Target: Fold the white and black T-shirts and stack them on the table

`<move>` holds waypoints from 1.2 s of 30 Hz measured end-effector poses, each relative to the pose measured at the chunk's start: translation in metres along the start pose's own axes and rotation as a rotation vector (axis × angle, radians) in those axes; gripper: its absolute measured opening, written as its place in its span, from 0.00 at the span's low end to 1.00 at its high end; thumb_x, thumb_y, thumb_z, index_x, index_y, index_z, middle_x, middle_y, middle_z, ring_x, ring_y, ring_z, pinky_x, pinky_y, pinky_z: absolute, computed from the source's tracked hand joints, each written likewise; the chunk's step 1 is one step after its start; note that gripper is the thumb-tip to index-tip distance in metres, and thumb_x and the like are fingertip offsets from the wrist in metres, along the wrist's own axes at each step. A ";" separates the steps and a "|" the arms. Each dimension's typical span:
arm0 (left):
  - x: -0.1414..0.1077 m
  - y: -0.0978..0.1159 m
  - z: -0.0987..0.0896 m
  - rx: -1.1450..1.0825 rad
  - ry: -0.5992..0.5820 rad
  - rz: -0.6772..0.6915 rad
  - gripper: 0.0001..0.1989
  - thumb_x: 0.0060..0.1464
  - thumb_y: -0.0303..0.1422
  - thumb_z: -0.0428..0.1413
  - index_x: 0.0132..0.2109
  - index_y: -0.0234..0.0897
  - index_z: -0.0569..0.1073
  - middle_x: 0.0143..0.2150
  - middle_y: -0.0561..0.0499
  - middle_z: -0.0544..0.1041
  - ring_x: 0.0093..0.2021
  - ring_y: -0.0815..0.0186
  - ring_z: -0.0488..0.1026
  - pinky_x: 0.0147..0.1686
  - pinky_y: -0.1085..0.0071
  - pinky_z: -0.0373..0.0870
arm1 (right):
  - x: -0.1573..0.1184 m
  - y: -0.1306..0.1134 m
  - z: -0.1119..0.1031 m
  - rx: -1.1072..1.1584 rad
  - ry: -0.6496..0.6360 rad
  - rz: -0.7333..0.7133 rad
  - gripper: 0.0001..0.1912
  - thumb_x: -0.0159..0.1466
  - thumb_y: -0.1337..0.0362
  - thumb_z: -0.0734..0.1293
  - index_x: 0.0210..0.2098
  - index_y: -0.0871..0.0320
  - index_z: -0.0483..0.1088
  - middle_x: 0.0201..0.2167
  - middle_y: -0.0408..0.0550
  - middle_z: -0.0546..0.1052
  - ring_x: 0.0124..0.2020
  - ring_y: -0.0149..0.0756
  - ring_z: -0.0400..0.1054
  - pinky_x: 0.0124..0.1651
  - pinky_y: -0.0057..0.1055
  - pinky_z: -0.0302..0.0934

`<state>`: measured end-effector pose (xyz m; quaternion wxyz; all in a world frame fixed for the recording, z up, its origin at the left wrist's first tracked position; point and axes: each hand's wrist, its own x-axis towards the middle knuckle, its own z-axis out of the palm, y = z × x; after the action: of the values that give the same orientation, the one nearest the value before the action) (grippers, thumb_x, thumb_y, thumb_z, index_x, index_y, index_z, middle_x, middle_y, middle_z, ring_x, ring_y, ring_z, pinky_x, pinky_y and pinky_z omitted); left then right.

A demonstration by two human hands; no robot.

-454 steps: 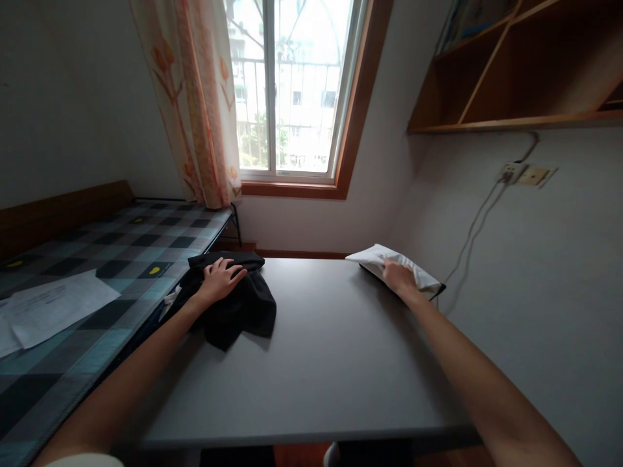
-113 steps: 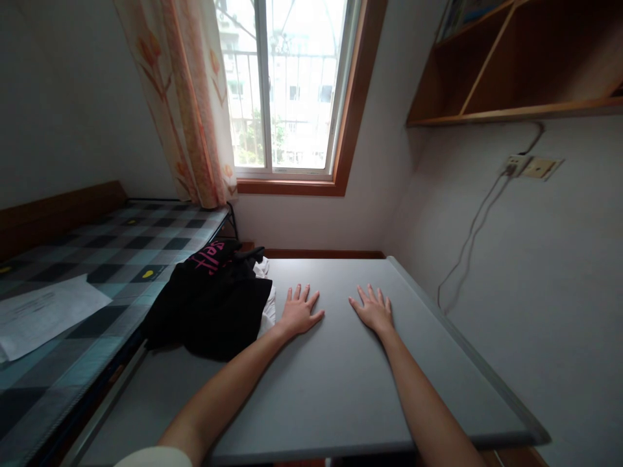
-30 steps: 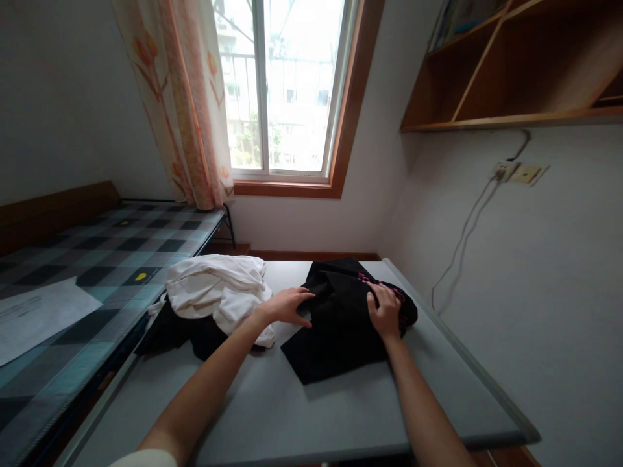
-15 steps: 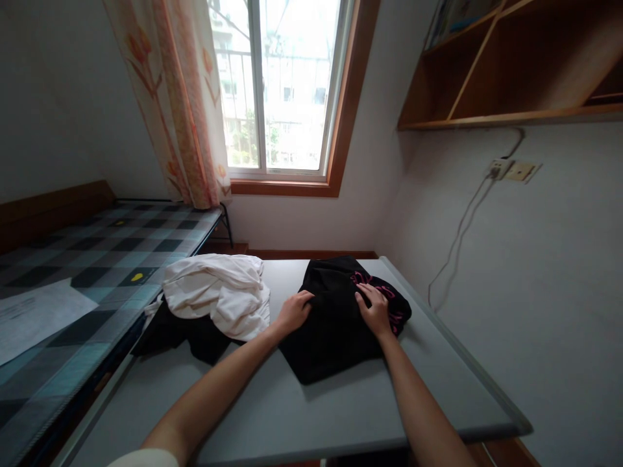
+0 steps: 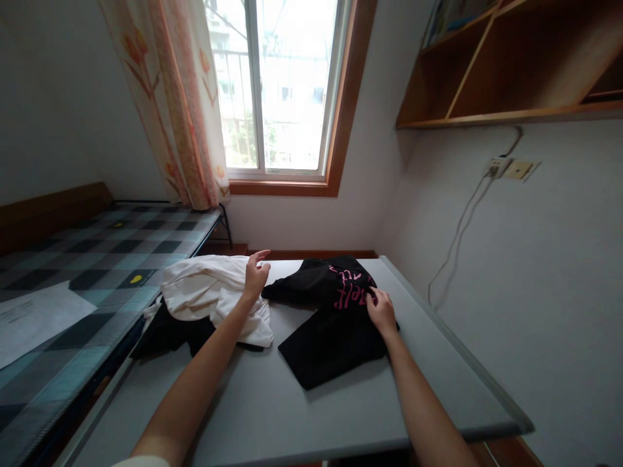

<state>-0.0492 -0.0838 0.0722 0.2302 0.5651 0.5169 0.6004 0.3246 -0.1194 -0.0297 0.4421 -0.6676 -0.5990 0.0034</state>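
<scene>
A black garment [image 5: 331,347] with pink lettering lies partly folded on the table, one part of it stretched out to the left. On its right edge, beside the lettering, my right hand [image 5: 382,312] has its fingers bent and closed on the cloth. My left hand [image 5: 256,277] is raised between the black garment and a crumpled white garment [image 5: 195,285], its thumb and fingers apart and nothing in them. Beneath the white garment more black cloth [image 5: 165,334] sticks out.
The light grey table [image 5: 272,421] stands below a window [image 5: 292,97]. Along the left runs a bed [image 5: 160,230] with a checked cover and a sheet of paper [image 5: 39,318]. A wooden shelf [image 5: 506,78] and a socket with a cable [image 5: 499,168] are on the right wall.
My left hand has let go of the black garment and moved up and left. A part of the garment now lies further left, with its pink lettering turned more into view. My right hand's fingers have drawn together.
</scene>
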 end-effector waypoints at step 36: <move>-0.060 -0.026 0.032 0.500 -0.624 0.377 0.27 0.52 0.39 0.60 0.60 0.48 0.66 0.55 0.48 0.70 0.57 0.55 0.65 0.58 0.56 0.57 | -0.016 -0.046 -0.006 -0.222 -0.328 -0.378 0.26 0.62 0.51 0.64 0.59 0.47 0.65 0.59 0.50 0.68 0.63 0.48 0.56 0.63 0.54 0.46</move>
<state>-0.0127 -0.1150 0.0171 0.1179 0.8419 0.4400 0.2892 0.2865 -0.1406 -0.0075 0.2561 -0.5790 -0.7732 -0.0367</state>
